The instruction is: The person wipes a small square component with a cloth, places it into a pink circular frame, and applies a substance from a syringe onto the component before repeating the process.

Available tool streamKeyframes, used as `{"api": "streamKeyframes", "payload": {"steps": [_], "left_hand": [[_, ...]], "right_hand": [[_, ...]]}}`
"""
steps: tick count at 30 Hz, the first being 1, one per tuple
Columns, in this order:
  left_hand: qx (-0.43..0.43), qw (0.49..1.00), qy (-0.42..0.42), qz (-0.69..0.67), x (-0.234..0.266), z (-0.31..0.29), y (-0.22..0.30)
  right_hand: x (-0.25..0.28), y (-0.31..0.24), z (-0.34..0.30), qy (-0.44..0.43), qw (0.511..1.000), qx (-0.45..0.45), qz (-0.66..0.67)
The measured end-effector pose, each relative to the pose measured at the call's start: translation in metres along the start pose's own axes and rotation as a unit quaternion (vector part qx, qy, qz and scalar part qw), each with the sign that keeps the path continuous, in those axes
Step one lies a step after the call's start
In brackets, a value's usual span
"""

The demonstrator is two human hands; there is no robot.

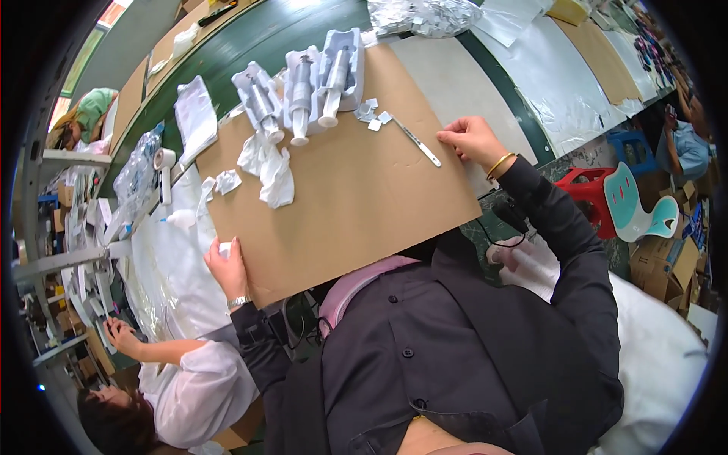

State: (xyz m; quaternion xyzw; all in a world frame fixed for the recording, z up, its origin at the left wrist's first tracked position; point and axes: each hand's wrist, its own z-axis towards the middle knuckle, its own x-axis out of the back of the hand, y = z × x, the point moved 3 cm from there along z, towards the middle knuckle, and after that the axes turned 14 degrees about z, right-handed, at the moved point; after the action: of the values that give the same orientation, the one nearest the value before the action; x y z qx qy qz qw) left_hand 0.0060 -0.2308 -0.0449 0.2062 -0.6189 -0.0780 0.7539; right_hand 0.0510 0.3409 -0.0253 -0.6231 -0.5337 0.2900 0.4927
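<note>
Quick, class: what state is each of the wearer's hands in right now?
Left hand: curled at a small white item; whether gripping it cannot be told.
Right hand: closed in a pinch; no held item visible.

Green counter (227,49) w/ a brown cardboard sheet (341,197) flat on it, plus a clear plastic bag (425,17) of small pcs toward the far edge. On the cardboard: 3 pale molded trays (356,68) w/ lg. syringes (301,98), crumpled white tissue (274,174), sm. pale squares (365,114) and a slim pale-handled tool (425,149).
</note>
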Motion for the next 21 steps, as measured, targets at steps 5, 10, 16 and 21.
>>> {"api": "streamKeyframes", "payload": {"steps": [5, 10, 16, 21], "left_hand": [[0.005, 1.0, 0.009, -0.013, 0.001, -0.007, 0.003], [-0.006, 1.0, 0.021, 0.001, 0.002, -0.009, -0.001], [-0.117, 0.978, 0.16, 0.058, 0.042, 0.014, 0.046], [-0.314, 0.943, 0.084, -0.068, 0.049, 0.064, 0.147]], "right_hand": [[0.003, 0.008, 0.008, -0.006, 1.0, -0.005, -0.023], [0.001, 0.001, 0.002, -0.007, 0.999, -0.004, -0.047], [-0.013, -0.048, 0.001, 0.04, 0.94, 0.262, -0.213], [-0.073, -0.104, 0.003, -0.03, 0.899, 0.381, -0.213]]}}
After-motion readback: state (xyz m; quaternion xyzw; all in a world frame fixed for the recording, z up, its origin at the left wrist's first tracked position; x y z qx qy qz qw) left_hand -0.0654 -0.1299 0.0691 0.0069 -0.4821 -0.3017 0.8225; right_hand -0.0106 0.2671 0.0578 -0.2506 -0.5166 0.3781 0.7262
